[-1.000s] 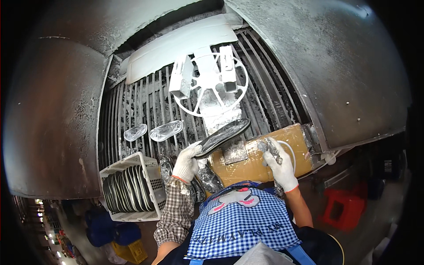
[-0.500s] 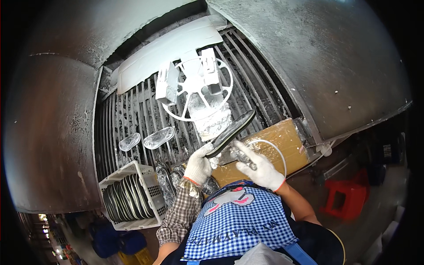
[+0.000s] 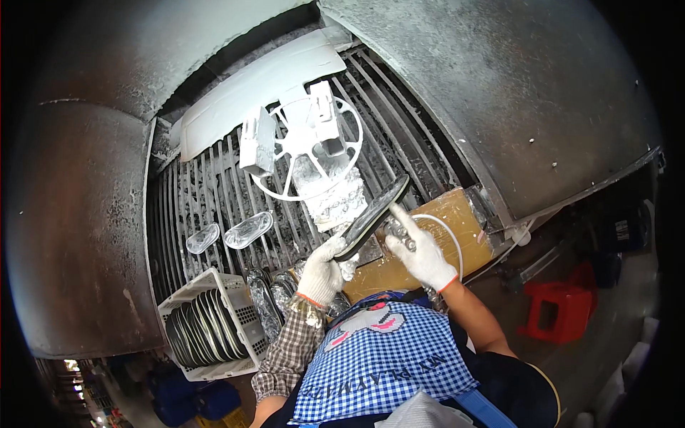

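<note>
My left hand point(image 3: 321, 272), in a white knitted glove, grips the near end of a dark shoe sole point(image 3: 377, 215) with a pale stripe along its edge. The sole is held tilted, its far end up to the right. My right hand point(image 3: 427, 261), also gloved, has its lower fingers closed round a metal spray gun point(image 3: 397, 230), partly hidden by the glove. The index finger stretches out to the sole's right edge and seems to touch it. A white hose point(image 3: 452, 237) curves beside that hand.
A white-coated spoked wheel point(image 3: 291, 171) carrying blocks stands over a metal grate point(image 3: 207, 171). Two film-covered oval pieces point(image 3: 249, 230) lie on the grate. Left of me, a white basket point(image 3: 250, 322) holds several soles. Brown cardboard point(image 3: 467, 227) lies at right, a red stool point(image 3: 555, 308) beyond.
My right hand has moved up to the sole, its index finger now stretched along the edge. The sole stays in my left hand. The whole view has shifted slightly.
</note>
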Demonstrator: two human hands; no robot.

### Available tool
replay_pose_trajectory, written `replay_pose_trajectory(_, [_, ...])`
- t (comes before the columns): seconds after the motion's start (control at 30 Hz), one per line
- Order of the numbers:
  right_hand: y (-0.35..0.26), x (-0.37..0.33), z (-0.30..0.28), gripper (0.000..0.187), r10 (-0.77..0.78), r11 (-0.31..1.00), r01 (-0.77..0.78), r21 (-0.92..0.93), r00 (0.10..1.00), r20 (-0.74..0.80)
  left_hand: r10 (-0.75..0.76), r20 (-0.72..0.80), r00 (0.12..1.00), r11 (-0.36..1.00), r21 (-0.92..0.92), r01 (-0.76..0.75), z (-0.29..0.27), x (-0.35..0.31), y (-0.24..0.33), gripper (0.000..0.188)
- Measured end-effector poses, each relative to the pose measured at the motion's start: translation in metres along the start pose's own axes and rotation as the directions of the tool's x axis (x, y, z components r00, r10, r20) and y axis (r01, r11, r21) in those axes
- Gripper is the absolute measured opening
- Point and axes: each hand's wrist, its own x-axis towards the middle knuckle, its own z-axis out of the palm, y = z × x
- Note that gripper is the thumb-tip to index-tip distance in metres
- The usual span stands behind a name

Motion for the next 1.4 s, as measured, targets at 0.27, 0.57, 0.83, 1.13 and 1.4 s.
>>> replay_pose_trajectory(0.27, [0.008, 0.013, -0.006, 0.072, -0.068, 0.991, 0.065, -0.115, 0.997, -0.022, 0.042, -0.003, 0.999, 0.998, 0.045, -0.041, 0.011, 0.001, 0.001, 0.051])
replay_pose_trajectory(0.57, [0.010, 0.007, 0.023, 0.070, -0.170, 0.967, 0.185, -0.175, 0.981, 0.098, 0.081, 0.024, 0.996, 0.996, 0.045, -0.082, 0.012, 0.001, 0.001, 0.044])
replay_pose_trajectory(0.83, [-0.014, -0.007, 0.025, 0.065, -0.186, 0.980, 0.201, -0.014, 0.930, 0.317, 0.095, 0.006, 0.995, 0.995, -0.004, -0.095, 0.008, 0.002, 0.005, 0.044])
replay_pose_trajectory(1.13, [-0.008, -0.019, 0.024, 0.065, -0.183, 0.981, 0.193, 0.011, 0.910, 0.371, 0.239, 0.128, 0.963, 0.757, 0.596, -0.267, 0.041, -0.020, 0.054, 0.060])
replay_pose_trajectory(1.4, [0.014, -0.019, 0.014, 0.066, -0.026, 0.998, 0.010, 0.062, 0.967, 0.255, 0.523, 0.189, 0.831, 0.561, 0.657, -0.503, 0.096, -0.045, 0.119, 0.053])
